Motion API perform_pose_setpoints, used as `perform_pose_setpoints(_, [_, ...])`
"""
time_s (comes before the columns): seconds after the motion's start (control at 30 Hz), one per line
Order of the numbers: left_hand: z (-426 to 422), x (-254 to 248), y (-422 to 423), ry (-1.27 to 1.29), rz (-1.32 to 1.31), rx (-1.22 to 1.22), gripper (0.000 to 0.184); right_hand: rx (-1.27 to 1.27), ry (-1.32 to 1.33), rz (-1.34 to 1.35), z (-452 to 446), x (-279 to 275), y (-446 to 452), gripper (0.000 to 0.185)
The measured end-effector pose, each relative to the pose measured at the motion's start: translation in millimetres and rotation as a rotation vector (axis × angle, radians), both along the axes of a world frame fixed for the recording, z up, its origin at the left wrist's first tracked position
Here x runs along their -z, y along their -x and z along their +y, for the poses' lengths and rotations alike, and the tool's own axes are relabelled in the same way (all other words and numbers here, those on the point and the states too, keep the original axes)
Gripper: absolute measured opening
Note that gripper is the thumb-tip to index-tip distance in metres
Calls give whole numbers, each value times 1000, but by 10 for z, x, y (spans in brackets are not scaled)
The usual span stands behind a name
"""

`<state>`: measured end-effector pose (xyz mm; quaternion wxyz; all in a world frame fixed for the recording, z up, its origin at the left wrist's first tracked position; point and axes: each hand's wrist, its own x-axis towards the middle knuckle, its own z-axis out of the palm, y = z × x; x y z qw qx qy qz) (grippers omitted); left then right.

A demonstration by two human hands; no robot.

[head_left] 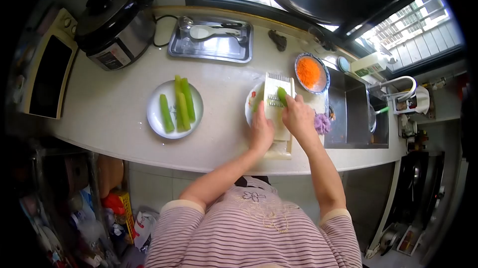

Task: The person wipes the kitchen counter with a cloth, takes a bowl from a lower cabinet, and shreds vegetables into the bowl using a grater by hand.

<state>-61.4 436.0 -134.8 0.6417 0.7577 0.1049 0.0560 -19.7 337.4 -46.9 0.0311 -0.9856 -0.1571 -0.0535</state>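
A white flat grater [275, 83] lies over a patterned plate [249, 105], its handle end reaching toward the counter's front edge. My left hand [262, 129] is closed on the grater's left side, its fingers partly hidden. In my right hand [298, 116] is a green vegetable stick [282, 94], pressed against the grater's blades. Some green shows on the plate beside my left fingertips. On the left, several peeled green vegetable sticks [182, 103] rest on a white plate [155, 123]. A bowl [326, 83] of shredded orange vegetable [308, 72] stands beyond my right hand.
A metal tray [209, 53] with a white spoon [201, 31] lies at the back. A pressure cooker [119, 29] and a microwave [50, 69] stand at left. To the right are a purple cloth-like bundle [322, 123], a sink [343, 104] and a faucet [406, 81].
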Motion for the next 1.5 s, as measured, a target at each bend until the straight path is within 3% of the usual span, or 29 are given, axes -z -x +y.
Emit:
perform_pose_setpoints(0.1, [99, -66, 21, -200, -110, -4, 59, 17, -39, 59, 7, -206, 144, 33])
perform_pose_setpoints(0.13, [127, -116, -48, -256, -264, -184, 47, 4, -75, 59, -58, -210, 230, 34])
perform_pose_setpoints(0.23, [627, -334, -485, -143, -45, -160, 25, 19, -136, 67, -108, -155, 311, 35])
perform_pose_setpoints(0.3, [820, 21, -953, -394, -270, -236, 12, 32, -166, 68, -116, -126, 331, 36])
perform_pose_setpoints(0.4, [857, 333, -1350, -521, -221, 128, 12, 41, -234, 49, -139, -113, 302, 36])
perform_pose_setpoints(0.53, [722, 500, -1653, -925, -250, 297, 13, 86, -312, 57, -267, -183, 374, 37])
perform_pose_setpoints(0.63, [763, 523, -1775, -988, -481, 454, 13, 116, -407, 84, -332, -183, 392, 37])
perform_pose_setpoints(0.67, [744, 505, -1852, -1057, -430, 544, 12, 122, -444, 91, -352, -182, 410, 37])
perform_pose_setpoints(0.77, [736, 523, -1930, -1030, -465, 567, 11, 196, -741, 143, -429, 20, 451, 34])
perform_pose_setpoints(0.87, [780, 162, -1787, -833, -178, 377, 11, 531, -1237, 589, -473, -98, 459, 36])
perform_pose_setpoints(0.97, [817, -405, -1191, -602, -7, 312, 13, 448, -1214, 534, -425, -119, 499, 38])
perform_pose_setpoints(1.0, [800, -413, -1016, -639, 32, 318, 14, 463, -1203, 536, -417, -78, 500, 42])
perform_pose_setpoints(1.07, [727, -418, -700, -705, 105, 323, 18, 270, -973, 233, -473, 246, 515, 41])
perform_pose_setpoints(1.1, [673, -365, -569, -592, 31, 243, 22, 172, -848, 85, -491, 332, 518, 40])
perform_pose_setpoints(1.17, [523, -215, -346, -361, -110, 82, 32, 179, -619, 32, -402, 157, 547, 37])
perform_pose_setpoints(1.2, [448, -345, -249, -289, 11, 155, 51, 180, -502, 8, -343, 78, 580, 36])
perform_pose_setpoints(1.3, [168, -69, -183, -338, -228, 43, 58, 143, -376, -70, -201, -20, 691, 31])
perform_pose_setpoints(1.33, [187, -141, -159, -152, 47, 191, 62, 139, -326, -89, -167, -32, 690, 30])
perform_pose_setpoints(1.5, [95, -80, -147, -268, -7, 110, 60, 121, -141, -165, -72, 101, 337, 25])
